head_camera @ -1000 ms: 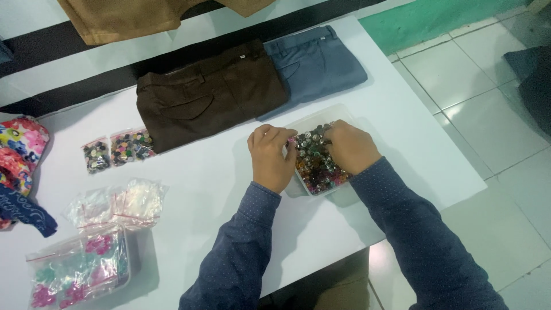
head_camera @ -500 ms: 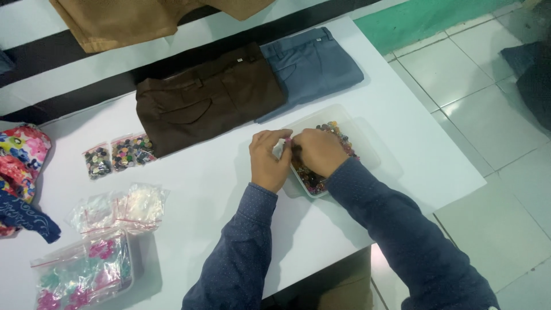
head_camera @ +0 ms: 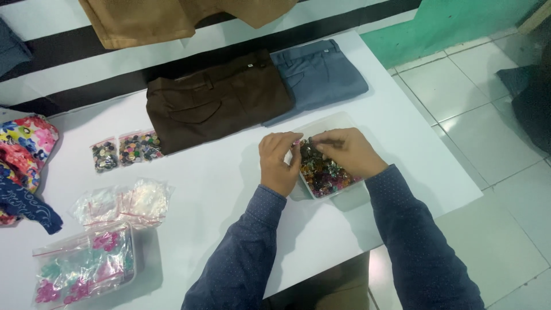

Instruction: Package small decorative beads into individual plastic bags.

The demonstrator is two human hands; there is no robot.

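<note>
Both hands meet over a clear plastic tray (head_camera: 338, 123) of mixed coloured buttons (head_camera: 324, 172) near the white table's (head_camera: 218, 189) right edge. The left hand (head_camera: 279, 162) and right hand (head_camera: 347, 150) have fingertips pinched together on a small item; what it is cannot be told. Since the earlier frame the hands sit closer together. Left: small clear bags of buttons (head_camera: 126, 149); behind: folded brown trousers (head_camera: 218, 100).

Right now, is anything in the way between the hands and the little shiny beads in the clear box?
No, nothing visible is. The left hand and right hand are right over the open clear box and seem to pinch something small above the colourful beads.
</note>
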